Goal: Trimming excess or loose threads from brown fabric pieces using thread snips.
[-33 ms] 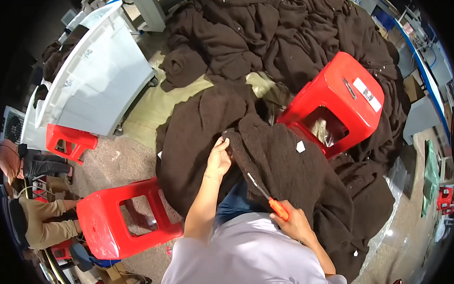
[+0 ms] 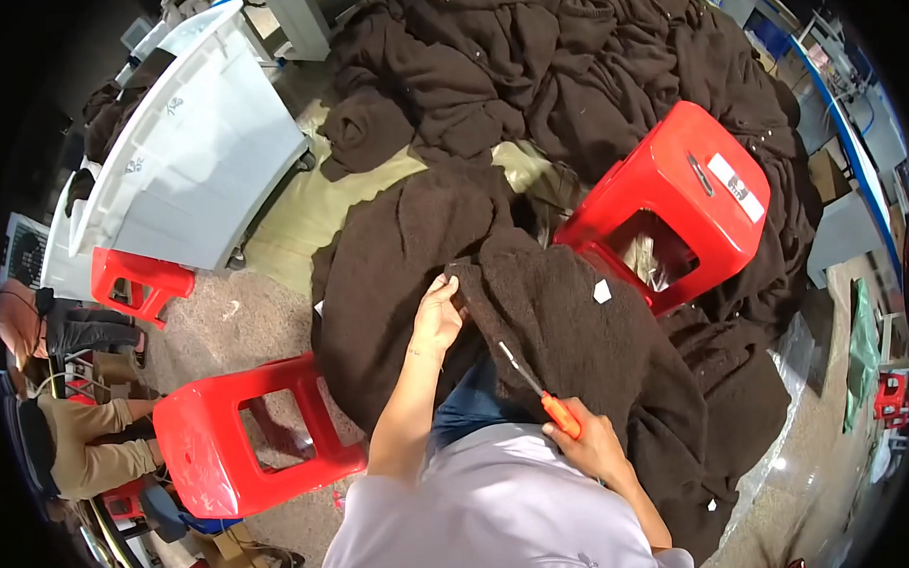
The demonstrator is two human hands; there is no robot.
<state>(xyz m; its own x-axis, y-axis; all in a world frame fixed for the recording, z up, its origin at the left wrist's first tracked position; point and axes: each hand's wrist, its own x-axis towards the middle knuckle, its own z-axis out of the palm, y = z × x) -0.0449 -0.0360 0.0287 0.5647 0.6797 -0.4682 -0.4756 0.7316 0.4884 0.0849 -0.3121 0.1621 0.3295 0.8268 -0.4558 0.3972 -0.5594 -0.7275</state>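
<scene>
My left hand (image 2: 439, 313) pinches the upper edge of a dark brown knitted garment (image 2: 566, 330) that lies across my lap. My right hand (image 2: 592, 447) is closed around the orange handle of a slim tool (image 2: 561, 416) with a thin metal shaft. The shaft points up and left, its pale tip close to the garment's edge, below my left hand. I cannot tell whether the tip touches the cloth. A small white tag (image 2: 602, 292) sits on the garment. More brown knitwear (image 2: 403, 256) is bunched just beyond my left hand.
Red plastic stools stand at my left (image 2: 200, 443) and ahead on the right (image 2: 672, 196), the latter with small scissors (image 2: 700, 174) on top. A large pile of brown garments (image 2: 557, 70) fills the far side. A white wheeled bin (image 2: 209, 142) stands far left, near other people (image 2: 89, 437).
The tool in my right hand has shifted very slightly to the right. My left hand keeps its place on the garment's edge.
</scene>
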